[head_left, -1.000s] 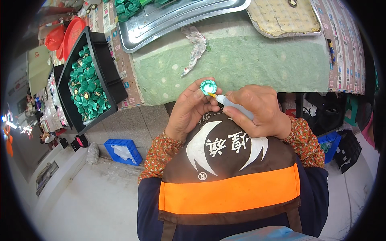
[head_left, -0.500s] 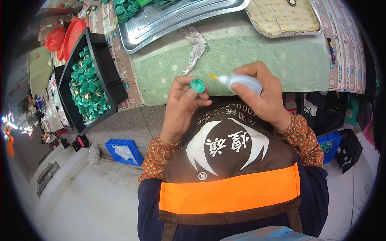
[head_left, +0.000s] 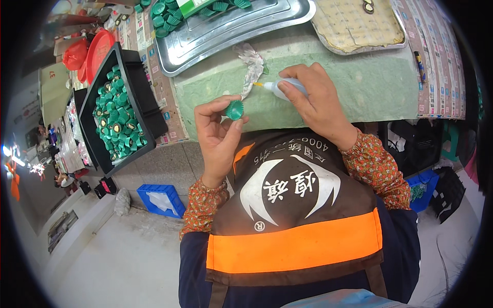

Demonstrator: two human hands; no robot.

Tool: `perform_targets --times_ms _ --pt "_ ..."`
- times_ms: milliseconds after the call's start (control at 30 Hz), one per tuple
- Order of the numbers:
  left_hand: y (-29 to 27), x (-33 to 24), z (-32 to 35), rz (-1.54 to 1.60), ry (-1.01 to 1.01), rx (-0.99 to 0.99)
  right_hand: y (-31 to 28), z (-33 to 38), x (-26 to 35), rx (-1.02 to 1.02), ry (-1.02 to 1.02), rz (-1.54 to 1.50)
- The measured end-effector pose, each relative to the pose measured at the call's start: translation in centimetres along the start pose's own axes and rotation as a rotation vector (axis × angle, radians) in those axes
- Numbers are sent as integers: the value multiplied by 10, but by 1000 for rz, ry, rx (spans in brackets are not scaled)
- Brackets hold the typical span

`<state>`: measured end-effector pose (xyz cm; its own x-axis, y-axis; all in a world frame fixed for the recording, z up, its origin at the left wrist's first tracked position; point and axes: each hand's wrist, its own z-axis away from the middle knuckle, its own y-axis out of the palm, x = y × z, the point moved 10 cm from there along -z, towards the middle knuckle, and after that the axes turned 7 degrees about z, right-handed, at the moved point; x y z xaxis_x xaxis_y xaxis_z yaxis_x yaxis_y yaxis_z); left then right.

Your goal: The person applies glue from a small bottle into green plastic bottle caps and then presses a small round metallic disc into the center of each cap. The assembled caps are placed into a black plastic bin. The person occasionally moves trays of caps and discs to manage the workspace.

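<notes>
Right of the left hand (head_left: 214, 137), pinching a green cap (head_left: 234, 110), the right hand (head_left: 319, 100) closes round a squeeze bottle (head_left: 278, 91).

The bench (head_left: 359, 97) stretches out beyond both grips, spread with a green cloth (head_left: 205, 115); patterned sheeting (head_left: 448, 72) shows past the cloth on either side. Below and left of the left grip (head_left: 218, 132), grey speckled tiling (head_left: 169, 163) gives way to a pale, smudged floor (head_left: 128, 251). Farther left, a whitish ledge (head_left: 84, 218) runs along a grey wall (head_left: 36, 200), and a bright light (head_left: 18, 157) flares. Right of the right grip (head_left: 316, 100), beside the bench, is what looks like a green stool (head_left: 451, 139).
</notes>
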<state>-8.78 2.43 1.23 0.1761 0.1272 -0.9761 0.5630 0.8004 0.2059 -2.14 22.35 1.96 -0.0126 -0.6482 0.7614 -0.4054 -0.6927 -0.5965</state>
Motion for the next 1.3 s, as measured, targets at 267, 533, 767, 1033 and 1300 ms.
perform_targets --times_ms 267,533,767,1033,1300 --pt "-4 2 -1 4 17 -49 -5 -12 4 -90 -91 429" --pt "-4 8 -2 58 -92 -56 -135 -61 -73 -357 10 677" --pt "3 13 -4 99 -155 -41 -154 -88 -158 -118 100 763" --pt "15 17 -6 149 -203 -23 -161 -68 -108 -199 -47 769" --pt "20 13 1 241 -211 -7 -88 20 -6 -82 -305 875"
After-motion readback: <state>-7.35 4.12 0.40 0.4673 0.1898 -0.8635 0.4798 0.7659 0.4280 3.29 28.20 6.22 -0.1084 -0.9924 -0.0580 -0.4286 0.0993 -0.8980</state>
